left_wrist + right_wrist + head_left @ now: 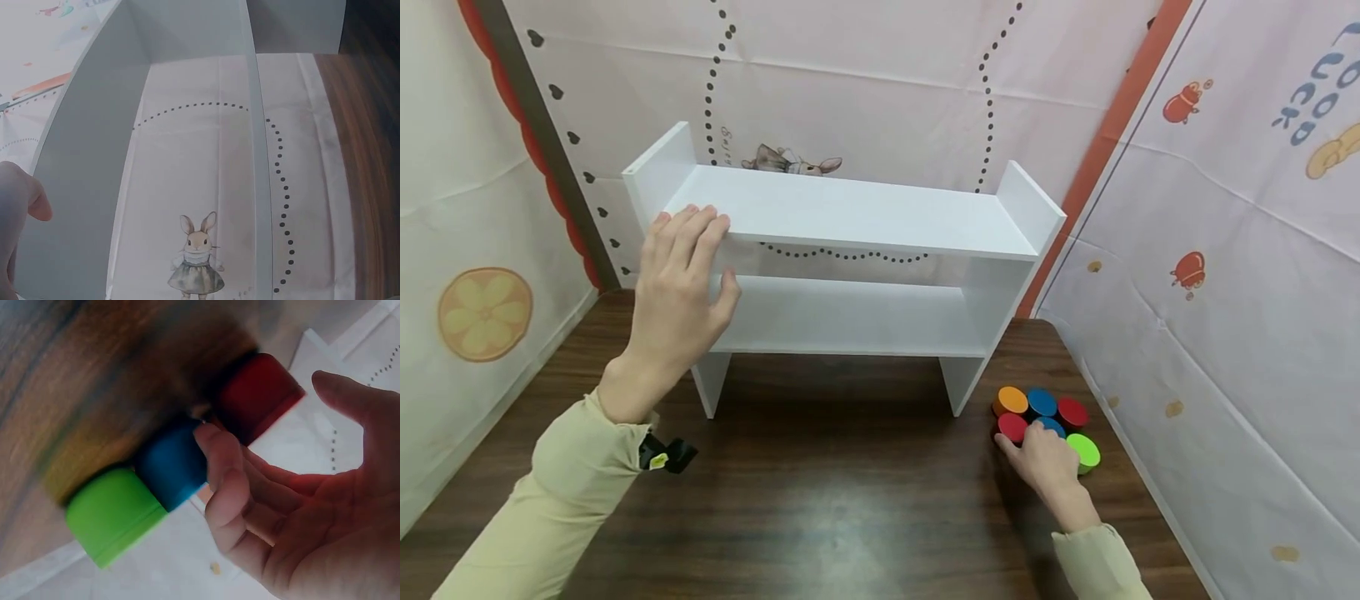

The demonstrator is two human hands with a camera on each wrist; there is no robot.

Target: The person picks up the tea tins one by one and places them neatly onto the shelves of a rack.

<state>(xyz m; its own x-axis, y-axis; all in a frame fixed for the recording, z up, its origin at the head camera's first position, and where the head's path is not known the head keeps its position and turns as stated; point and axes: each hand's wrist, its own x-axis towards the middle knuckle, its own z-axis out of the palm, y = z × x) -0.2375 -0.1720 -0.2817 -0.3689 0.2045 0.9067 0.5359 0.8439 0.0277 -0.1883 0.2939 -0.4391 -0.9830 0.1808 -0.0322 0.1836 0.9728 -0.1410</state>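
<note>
At the shelf unit's upper left, my left hand (pixel 673 279) has its fingers extended upward, fingertips overlapping the top board in the head view. The white shelf unit (pixel 850 208) stands upright with two boards between its side panels. My right hand (pixel 1048 458) is at a cluster of coloured cylinders on the right. In the right wrist view, the thumb is spread beside a red cylinder (pixel 256 397) with a gap between them. The other fingers bend beside a blue cylinder (pixel 172 462), a fingertip right at its side. Beyond it sits a green cylinder (pixel 115 512).
An orange cylinder (pixel 1011 401), another blue cylinder (pixel 1042 402) and a darker red cylinder (pixel 1072 412) form the cluster's back row. Everything stands on a dark wooden table (pixel 820 500). Printed cloth walls (pixel 880 108) enclose the back and both sides.
</note>
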